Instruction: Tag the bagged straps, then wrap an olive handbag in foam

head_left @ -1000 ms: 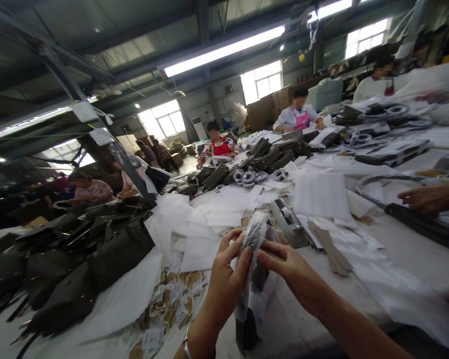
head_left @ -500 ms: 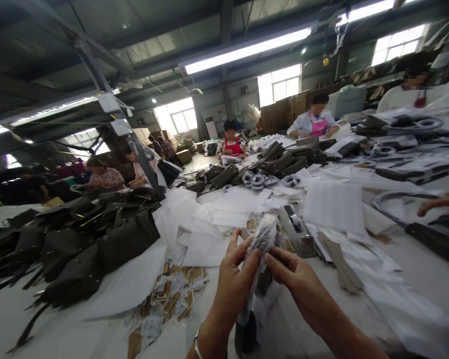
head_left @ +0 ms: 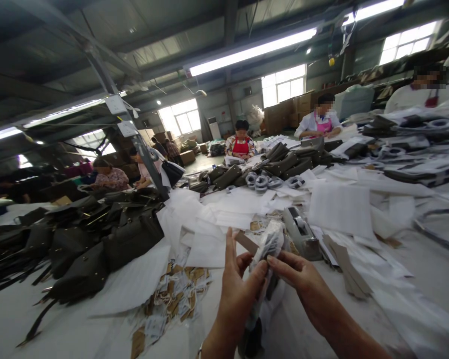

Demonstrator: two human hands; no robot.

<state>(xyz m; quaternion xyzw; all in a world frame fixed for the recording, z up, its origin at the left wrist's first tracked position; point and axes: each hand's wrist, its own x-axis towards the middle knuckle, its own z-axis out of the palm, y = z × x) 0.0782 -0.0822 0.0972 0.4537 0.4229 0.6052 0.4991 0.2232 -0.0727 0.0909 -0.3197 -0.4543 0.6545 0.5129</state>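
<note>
Between my hands stands a long dark piece wrapped in thin whitish film [head_left: 271, 239], with its black lower end near the table's front edge. It resembles a bag part, but the wrapping hides its exact kind. My left hand [head_left: 239, 279] grips its left side with the thumb across the front, the index finger raised. From the right, my right hand [head_left: 297, 271] pinches the wrapping between thumb and fingers, close to the left thumb. A flat grey-brown strip [head_left: 246, 243] shows behind the left fingers. Just beyond the right hand sits a grey tape dispenser [head_left: 302, 234].
Dark bags [head_left: 134, 239] are heaped at the left, beside a pile of small tags with strings [head_left: 177, 294]. White foam sheets [head_left: 340, 207] cover the middle, and grey-brown strips [head_left: 347, 269] lie at the right. A metal post [head_left: 149, 167] rises at the left. Several people work farther back.
My left index finger has lifted away from the wrapped piece, and more of the grey-brown strip shows. Another person's hand at the right has gone from view. The whole view has shifted slightly.
</note>
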